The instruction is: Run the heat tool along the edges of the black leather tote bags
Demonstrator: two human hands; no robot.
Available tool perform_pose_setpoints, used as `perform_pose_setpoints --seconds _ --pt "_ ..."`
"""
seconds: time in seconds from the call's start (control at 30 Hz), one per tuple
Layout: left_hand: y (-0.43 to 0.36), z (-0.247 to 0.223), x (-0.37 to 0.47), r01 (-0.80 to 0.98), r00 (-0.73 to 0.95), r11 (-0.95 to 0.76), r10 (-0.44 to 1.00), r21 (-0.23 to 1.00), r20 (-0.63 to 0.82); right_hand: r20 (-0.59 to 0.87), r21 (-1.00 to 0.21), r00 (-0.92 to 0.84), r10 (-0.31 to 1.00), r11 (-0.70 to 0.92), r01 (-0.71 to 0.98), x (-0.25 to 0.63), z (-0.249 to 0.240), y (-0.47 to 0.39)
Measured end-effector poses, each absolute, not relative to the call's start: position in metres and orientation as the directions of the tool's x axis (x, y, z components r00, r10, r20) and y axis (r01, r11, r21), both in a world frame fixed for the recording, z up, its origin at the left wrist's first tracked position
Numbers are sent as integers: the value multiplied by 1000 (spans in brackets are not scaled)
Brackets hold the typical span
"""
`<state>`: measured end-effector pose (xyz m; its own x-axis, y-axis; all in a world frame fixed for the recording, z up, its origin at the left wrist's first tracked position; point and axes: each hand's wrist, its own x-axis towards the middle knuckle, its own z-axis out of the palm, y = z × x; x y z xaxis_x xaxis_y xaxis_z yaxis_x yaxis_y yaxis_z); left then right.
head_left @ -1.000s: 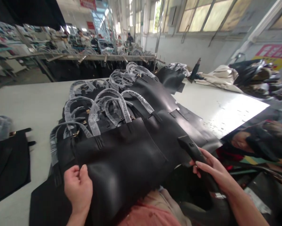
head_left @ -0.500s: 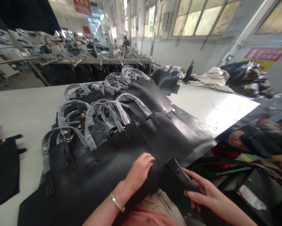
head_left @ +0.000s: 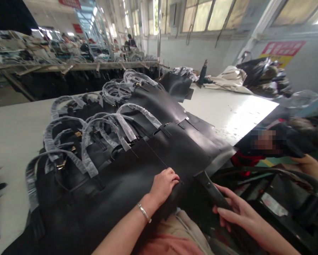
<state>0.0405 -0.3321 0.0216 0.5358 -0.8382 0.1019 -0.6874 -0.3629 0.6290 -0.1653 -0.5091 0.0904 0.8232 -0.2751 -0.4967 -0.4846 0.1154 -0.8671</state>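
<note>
A large black leather bag (head_left: 95, 202) lies flat on the pile in front of me, its handle (head_left: 32, 184) wrapped in clear plastic. My left hand (head_left: 164, 186) is closed at its right side, fingers curled together near the bag's edge; the thumb is hidden. To the right, my right hand (head_left: 235, 209) is wrapped round a black leather strap (head_left: 208, 184) with a round snap near its end. The strap slants up to the left, its tip close to the bag's right edge, and its lower part runs out of sight under my hand.
More black bags (head_left: 159, 102) with plastic-wrapped handles overlap on the white table (head_left: 10, 124). Cream cloth (head_left: 228, 78) and dark bundles (head_left: 267, 76) lie at the back right. Close on the right, another person's arm (head_left: 313, 166) shows beside a dark bag-like piece (head_left: 278, 202).
The view has turned right, so the bags and table appear further left. My left hand has shifted right over the bag and its fingers curl more. My right hand keeps hold of the strap.
</note>
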Motion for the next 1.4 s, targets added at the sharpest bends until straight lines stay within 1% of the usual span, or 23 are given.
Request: perform_pose_setpoints --seconds 0.17,0.3,0.37,0.43,0.53,0.67,0.73,0.77,0.8,0.87,0.93,1.0,1.23,1.4 --pt "-337 19 44 -792 421 -297 -898 533 125 -504 -863 832 -231 136 -486 -169 87 -511" --pt "-348 19 44 -817 419 -323 -901 477 109 -500 -865 840 -209 157 -476 -167 86 -511" --pt "-352 19 42 -810 439 -347 -893 472 97 -496 -868 842 -214 165 -469 -164 88 -510" --pt "-353 21 42 -771 479 -374 -874 515 82 -494 -868 841 -220 169 -466 -162 91 -509" --pt "-350 25 46 -668 503 -361 -863 650 38 -505 -863 833 -225 161 -479 -160 96 -506" --pt "-341 28 61 -498 414 -217 -910 839 10 -529 -848 814 -239 157 -505 -158 101 -504" --pt "-334 27 65 -416 406 -162 -913 895 23 -537 -844 812 -229 163 -512 -158 102 -504" --pt "-331 26 66 -405 425 -152 -904 901 38 -539 -842 814 -216 166 -514 -158 102 -503" --pt "-328 24 65 -424 449 -154 -892 893 59 -544 -838 815 -199 167 -519 -158 102 -503" --pt "-322 20 60 -519 488 -185 -865 835 112 -564 -824 810 -158 164 -542 -157 102 -502" --pt "-319 16 54 -609 501 -219 -852 762 156 -591 -805 798 -118 161 -571 -155 102 -500" --pt "-318 14 50 -651 501 -232 -846 723 180 -616 -784 783 -86 168 -598 -151 102 -497" --pt "-317 11 52 -642 492 -197 -847 741 201 -693 -714 720 -41 179 -677 -132 115 -495" --pt "-317 8 52 -636 502 -190 -838 748 214 -715 -696 697 -55 151 -702 -128 127 -493"
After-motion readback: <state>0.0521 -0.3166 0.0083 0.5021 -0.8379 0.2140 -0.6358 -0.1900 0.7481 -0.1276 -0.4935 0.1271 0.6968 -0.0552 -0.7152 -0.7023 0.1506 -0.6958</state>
